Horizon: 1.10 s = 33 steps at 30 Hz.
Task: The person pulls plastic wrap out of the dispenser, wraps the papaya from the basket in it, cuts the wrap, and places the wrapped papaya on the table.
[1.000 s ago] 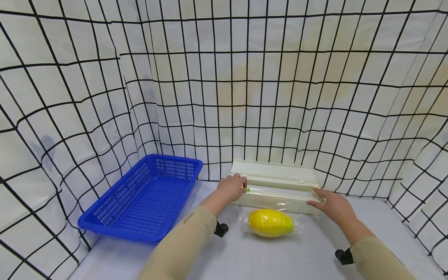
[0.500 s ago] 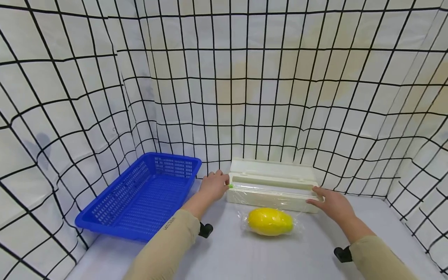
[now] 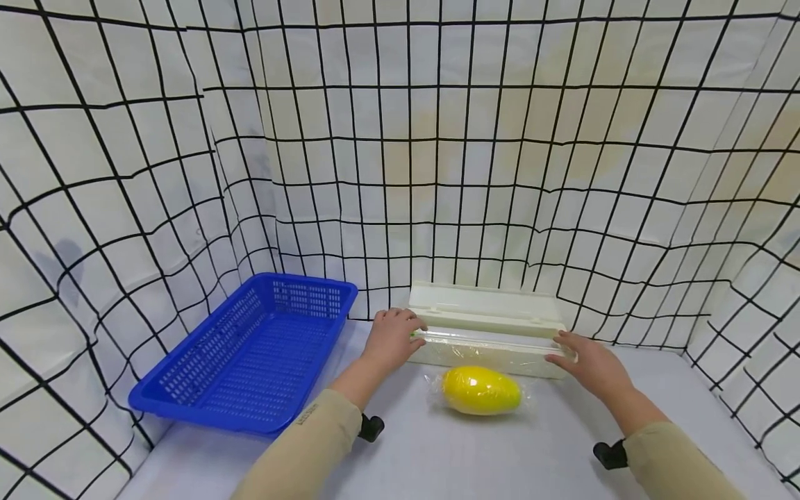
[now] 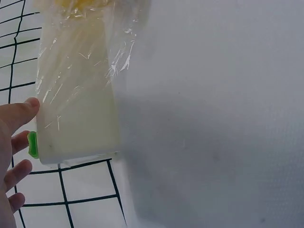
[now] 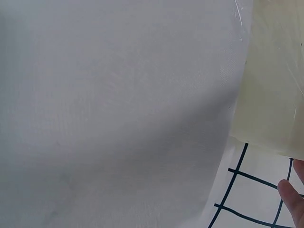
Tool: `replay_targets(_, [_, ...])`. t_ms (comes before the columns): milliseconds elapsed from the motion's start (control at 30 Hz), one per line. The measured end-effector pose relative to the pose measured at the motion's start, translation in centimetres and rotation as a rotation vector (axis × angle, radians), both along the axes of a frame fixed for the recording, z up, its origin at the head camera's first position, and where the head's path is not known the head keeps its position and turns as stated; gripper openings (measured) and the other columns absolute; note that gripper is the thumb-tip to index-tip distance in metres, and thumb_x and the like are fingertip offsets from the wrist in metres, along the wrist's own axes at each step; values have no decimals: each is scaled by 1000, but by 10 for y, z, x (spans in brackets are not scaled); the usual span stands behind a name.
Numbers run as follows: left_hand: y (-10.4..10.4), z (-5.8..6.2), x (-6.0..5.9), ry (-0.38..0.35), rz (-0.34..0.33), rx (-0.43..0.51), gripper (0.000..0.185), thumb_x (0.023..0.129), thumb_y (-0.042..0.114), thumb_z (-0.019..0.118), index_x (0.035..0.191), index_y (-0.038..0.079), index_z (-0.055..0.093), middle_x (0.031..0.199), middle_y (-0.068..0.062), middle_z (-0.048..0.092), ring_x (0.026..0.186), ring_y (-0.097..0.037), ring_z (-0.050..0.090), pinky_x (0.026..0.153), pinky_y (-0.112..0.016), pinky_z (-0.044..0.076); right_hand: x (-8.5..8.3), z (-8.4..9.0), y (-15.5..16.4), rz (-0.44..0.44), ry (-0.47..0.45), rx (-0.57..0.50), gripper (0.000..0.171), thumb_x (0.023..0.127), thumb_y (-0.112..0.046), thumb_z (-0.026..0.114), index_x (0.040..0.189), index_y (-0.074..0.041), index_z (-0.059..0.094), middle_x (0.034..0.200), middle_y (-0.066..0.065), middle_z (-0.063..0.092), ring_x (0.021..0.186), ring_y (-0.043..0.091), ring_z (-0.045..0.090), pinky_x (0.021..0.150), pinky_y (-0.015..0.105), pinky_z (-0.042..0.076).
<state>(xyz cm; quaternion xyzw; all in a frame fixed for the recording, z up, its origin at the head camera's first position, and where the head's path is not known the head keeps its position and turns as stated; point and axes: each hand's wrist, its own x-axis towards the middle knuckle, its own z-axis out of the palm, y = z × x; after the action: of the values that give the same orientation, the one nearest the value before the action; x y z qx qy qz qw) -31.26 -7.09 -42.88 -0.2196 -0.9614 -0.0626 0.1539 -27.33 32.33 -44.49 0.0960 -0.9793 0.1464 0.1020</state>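
A cream cling-film dispenser [image 3: 487,326] lies at the back of the table, with film drawn over its front. My left hand [image 3: 394,337] rests at its left end. In the left wrist view the thumb [image 4: 21,111] touches the dispenser [image 4: 78,109] and loosely bent fingers lie beside the green slider [image 4: 33,145] without pinching it. My right hand [image 3: 587,364] lies flat against the dispenser's right end, fingers straight. A yellow fruit [image 3: 481,390] wrapped in clear film sits just in front of the dispenser, between my hands. The right wrist view shows a dispenser corner [image 5: 280,85] and one fingertip [image 5: 292,197].
A blue plastic basket [image 3: 250,354] stands empty at the left, close to my left forearm. White cloth with a black grid [image 3: 437,173] walls in the back and both sides. The pale table surface [image 3: 469,451] runs toward me in front of the fruit.
My left hand has moved left along the dispenser with the green slider, from inside its left end to the very end. The right hand has stayed put.
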Motion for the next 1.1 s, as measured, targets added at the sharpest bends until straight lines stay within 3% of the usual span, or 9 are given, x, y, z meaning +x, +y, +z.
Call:
replay_targets(167, [3, -5, -3, 25, 6, 12, 10, 93, 40, 68, 99, 34, 74, 110, 10, 65, 113, -21, 54, 103, -47, 37, 1, 1, -1, 17, 33, 12, 55, 91, -41, 70, 131, -4, 62, 141, 26, 50, 128, 49, 45, 101, 65, 37])
replay_targets(533, [7, -7, 0, 94, -29, 3, 5, 94, 31, 69, 91, 29, 72, 108, 8, 67, 109, -22, 55, 99, -46, 40, 6, 1, -7, 75, 172, 30, 36, 90, -29, 74, 120, -8, 69, 133, 21, 56, 124, 44, 49, 100, 61, 42])
replay_targets(767, [6, -7, 11, 89, -48, 29, 5, 94, 29, 68, 90, 27, 71, 109, 6, 67, 111, -22, 55, 98, -45, 40, 10, -3, -11, 111, 239, 58, 24, 89, -25, 75, 109, -11, 74, 127, 17, 61, 118, 40, 54, 97, 58, 46])
replay_targets(1100, [-1, -8, 28, 68, -49, 108, 5, 92, 26, 69, 87, 26, 69, 109, 6, 67, 114, -23, 53, 97, -44, 41, 21, -7, -12, 175, 406, 96, 17, 80, -15, 82, 95, -12, 76, 114, 13, 66, 109, 35, 60, 90, 53, 51])
